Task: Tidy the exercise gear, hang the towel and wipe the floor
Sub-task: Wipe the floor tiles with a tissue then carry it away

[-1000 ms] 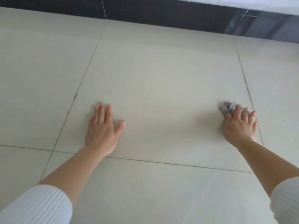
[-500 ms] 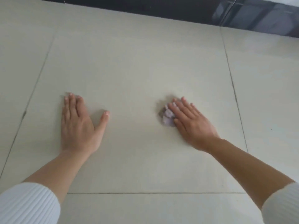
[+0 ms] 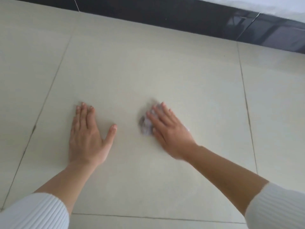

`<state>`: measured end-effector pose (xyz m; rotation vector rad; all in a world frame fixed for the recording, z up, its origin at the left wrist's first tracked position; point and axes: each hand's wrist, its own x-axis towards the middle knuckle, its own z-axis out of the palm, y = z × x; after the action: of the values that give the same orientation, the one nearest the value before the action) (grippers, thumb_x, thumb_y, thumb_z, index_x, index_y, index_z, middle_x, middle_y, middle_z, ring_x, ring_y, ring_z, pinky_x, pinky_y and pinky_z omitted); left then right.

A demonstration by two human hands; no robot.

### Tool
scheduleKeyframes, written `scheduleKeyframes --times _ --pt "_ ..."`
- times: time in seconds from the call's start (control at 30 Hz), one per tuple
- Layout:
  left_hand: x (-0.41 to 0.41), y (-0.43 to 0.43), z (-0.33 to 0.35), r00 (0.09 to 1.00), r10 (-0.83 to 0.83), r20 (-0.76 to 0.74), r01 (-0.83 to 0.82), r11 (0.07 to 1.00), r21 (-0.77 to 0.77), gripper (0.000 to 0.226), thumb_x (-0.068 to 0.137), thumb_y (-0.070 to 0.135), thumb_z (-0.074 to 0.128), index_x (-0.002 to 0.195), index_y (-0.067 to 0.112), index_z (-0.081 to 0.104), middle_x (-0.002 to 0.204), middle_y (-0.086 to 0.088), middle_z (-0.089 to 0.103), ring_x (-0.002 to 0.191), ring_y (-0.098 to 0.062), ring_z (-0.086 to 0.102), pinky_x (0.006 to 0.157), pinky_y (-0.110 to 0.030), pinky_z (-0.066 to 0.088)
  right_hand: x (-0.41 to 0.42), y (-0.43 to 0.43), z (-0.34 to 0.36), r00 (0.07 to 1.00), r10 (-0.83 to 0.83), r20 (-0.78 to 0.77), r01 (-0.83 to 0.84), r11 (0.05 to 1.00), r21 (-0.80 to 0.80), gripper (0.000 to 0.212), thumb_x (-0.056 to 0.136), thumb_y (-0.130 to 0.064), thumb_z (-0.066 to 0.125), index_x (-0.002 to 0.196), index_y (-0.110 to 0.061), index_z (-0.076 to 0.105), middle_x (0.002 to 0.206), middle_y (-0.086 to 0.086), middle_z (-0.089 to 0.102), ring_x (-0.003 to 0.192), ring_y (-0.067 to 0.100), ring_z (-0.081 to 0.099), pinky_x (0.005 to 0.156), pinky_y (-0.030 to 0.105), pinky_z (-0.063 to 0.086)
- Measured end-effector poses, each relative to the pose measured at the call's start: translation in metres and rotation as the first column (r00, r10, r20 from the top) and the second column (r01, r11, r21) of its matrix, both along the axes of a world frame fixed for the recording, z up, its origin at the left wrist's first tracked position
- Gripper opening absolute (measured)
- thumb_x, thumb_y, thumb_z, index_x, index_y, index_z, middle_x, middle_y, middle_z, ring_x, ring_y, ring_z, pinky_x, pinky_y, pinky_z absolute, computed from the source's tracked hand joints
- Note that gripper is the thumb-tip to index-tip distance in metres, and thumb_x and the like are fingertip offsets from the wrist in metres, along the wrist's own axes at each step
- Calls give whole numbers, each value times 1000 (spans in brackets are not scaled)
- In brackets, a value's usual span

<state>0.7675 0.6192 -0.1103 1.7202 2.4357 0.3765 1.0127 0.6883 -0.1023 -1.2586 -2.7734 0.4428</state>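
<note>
Soft even daylight, right hand motion-blurred

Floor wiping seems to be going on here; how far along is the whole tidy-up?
Done: unclear; no exercise gear or towel shows here. In hand: wiping. The right hand presses a crumpled purplish cloth onto the pale floor tile, motion-blurred, while the left hand lies flat on the same tile. Left: likely more floor; no dirt or wet trail shows how much.

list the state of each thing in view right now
left hand: flat on the floor, palm down, holding nothing
right hand: blurred, fingers straight, pressing the cloth down
cloth: crumpled, on the floor, partly under the right hand
floor: pale tiles, dark grout lines
</note>
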Motion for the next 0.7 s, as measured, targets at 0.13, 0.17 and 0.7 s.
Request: scheduleKeyframes --times 0.13,0.17,0.7 --pt "1 -1 2 1000 5 4 -5 1000 -23 89 83 62 35 144 -3 29 155 -22 20 146 -29 13 120 -39 12 66 5 8 954 250 167 -260 965 43 51 102 -35 24 151 -18 23 157 3 25 147 23 13 120 35 9" --pt "1 0 2 1000 1 2 -1 1000 -25 89 83 62 35 144 -3 28 155 -22 20 146 -29 13 120 -38 12 84 19 5 977 96 191 -111 992 67 53 101 -36 23 150 -17 22 156 6 28 146 24 15 119 36 9" --pt "1 -1 -2 1000 2 -17 -2 1000 12 88 84 59 36 145 -2 27 155 -21 21 147 -27 14 119 -38 12 -68 166 2 851 -525 9 525 850 -40 52 103 -28 23 153 -16 15 161 10 5 147 30 -6 118 36 -3"
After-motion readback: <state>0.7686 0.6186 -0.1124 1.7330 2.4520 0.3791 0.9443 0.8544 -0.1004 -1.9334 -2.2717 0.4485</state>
